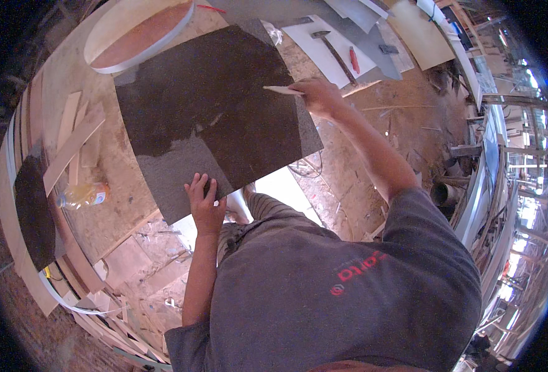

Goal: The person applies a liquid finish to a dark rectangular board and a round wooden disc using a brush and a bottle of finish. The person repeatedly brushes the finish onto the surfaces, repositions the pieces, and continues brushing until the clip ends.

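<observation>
A large dark sheet (pixel 212 93) lies on the wooden worktable. Most of it has a dark, wet-looking coat, while the near left corner and a strip on the right are duller grey. My left hand (pixel 205 201) rests on the grey near corner, its fingers spread. Over the sheet's right side, my right hand (pixel 320 96) grips a thin, flat, pale strip (pixel 280 90). The strip's tip is at the dark coat; whether it touches, I cannot tell.
A hammer (pixel 333 53) and a red-handled tool (pixel 354 59) lie at the far right on a white sheet (pixel 314 53). A white-rimmed curved piece (pixel 143 37) stands far left. Wood strips (pixel 75 142) and a plastic bottle (pixel 84 195) lie left. Scraps litter the floor.
</observation>
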Action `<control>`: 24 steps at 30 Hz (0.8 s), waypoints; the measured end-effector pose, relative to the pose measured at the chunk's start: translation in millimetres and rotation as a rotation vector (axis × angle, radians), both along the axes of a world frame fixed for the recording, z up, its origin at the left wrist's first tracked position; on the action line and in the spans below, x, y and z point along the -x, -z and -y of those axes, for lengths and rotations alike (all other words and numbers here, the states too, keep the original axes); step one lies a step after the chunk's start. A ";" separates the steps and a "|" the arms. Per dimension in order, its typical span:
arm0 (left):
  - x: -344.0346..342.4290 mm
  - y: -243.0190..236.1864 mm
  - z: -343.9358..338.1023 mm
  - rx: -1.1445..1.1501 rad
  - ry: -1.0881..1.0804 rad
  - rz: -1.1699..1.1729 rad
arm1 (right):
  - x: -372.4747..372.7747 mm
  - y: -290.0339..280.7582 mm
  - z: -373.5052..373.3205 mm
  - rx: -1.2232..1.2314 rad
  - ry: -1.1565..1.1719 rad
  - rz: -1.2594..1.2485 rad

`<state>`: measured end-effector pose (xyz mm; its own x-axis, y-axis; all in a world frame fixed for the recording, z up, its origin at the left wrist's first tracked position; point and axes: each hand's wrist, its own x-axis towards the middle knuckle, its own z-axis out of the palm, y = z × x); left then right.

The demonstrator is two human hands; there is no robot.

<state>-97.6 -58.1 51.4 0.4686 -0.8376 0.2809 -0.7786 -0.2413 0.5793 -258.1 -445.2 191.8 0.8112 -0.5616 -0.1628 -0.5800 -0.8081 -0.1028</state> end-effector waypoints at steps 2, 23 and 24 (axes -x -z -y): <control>0.4 1.0 2.0 -0.012 -0.002 0.006 | -1.0 13.3 8.4 0.063 -0.092 -0.084; 0.5 5.5 -2.6 0.028 -0.014 0.002 | 27.0 6.0 -30.2 -0.030 -0.157 -0.390; 0.3 5.6 -1.7 0.039 -0.013 0.002 | 34.4 8.1 -36.3 -0.049 -0.136 -0.391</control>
